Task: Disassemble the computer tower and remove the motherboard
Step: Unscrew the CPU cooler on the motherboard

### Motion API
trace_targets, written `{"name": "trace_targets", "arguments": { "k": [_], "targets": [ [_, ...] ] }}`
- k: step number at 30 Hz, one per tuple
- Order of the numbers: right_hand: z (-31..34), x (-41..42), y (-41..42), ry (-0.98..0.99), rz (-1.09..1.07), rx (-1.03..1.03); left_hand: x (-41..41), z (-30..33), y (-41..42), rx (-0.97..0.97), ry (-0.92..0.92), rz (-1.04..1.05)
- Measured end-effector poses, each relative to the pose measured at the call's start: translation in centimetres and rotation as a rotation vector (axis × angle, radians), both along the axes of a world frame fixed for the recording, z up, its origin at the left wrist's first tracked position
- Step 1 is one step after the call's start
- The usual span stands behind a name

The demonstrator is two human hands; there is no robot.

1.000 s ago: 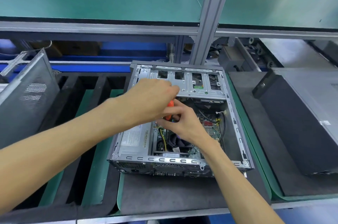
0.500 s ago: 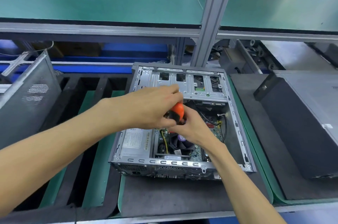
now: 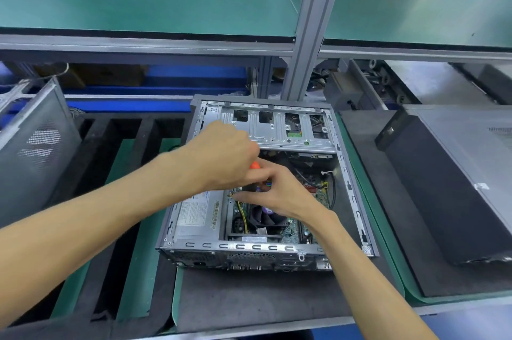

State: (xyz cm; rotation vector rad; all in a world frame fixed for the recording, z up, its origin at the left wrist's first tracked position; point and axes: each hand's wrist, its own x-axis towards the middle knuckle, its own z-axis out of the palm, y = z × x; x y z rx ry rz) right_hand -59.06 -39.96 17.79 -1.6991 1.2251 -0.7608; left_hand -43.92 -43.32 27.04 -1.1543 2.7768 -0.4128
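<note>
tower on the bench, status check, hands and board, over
Left hand shut on orange-handled screwdriver, right hand pinching low at its shaft. Computer tower open, motherboard still inside. Fan and cables over the board.

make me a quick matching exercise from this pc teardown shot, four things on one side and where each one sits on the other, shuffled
Things:
1. power supply
2. drive cage
3. closed black tower
4. detached side panel

Places:
A. far left, leaning upright
B. right of the open case
C. near-left corner inside the open case
D. far end of the open case, beyond both hands

Pairs: 1-C, 2-D, 3-B, 4-A
</note>
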Motion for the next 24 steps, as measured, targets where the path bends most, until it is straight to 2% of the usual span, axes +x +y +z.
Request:
{"name": "trace_targets", "arguments": {
  "k": [3, 4, 7, 9, 15, 20, 22, 24],
  "targets": [
    [-0.5, 0.2, 0.2, -0.007, -0.056, 0.004, -0.1, -0.8, 1.1, -0.092, 0.069, 0.128],
    [-0.6, 0.1, 0.1, -0.012, -0.055, 0.002, 0.3, -0.8, 1.2, -0.062, 0.101, 0.108],
    [-0.5, -0.2, 0.0, -0.001, -0.045, 0.01, 1.5, 0.5, 1.3, 0.333, 0.195, -0.078],
    [-0.2, -0.2, -0.1, 0.028, 0.002, 0.01, 1.7, 1.4, 0.9, 0.471, 0.2, -0.13],
    [-0.2, -0.2, -0.4, 0.031, 0.015, -0.039, 0.9, 1.3, -0.9, 0.331, 0.16, -0.081],
    [-0.1, 0.0, 0.2, -0.028, -0.006, 0.002, 0.2, 0.9, -0.9, 0.062, 0.075, 0.053],
    [-0.2, 0.4, 0.5, -0.023, -0.011, 0.026, -0.7, 0.1, 0.4, -0.008, 0.109, 0.098],
    [-0.7, 0.5, 0.8, -0.003, 0.0, 0.059, -1.3, -0.8, 1.5, 0.03, 0.182, 0.131]
  ]
}}
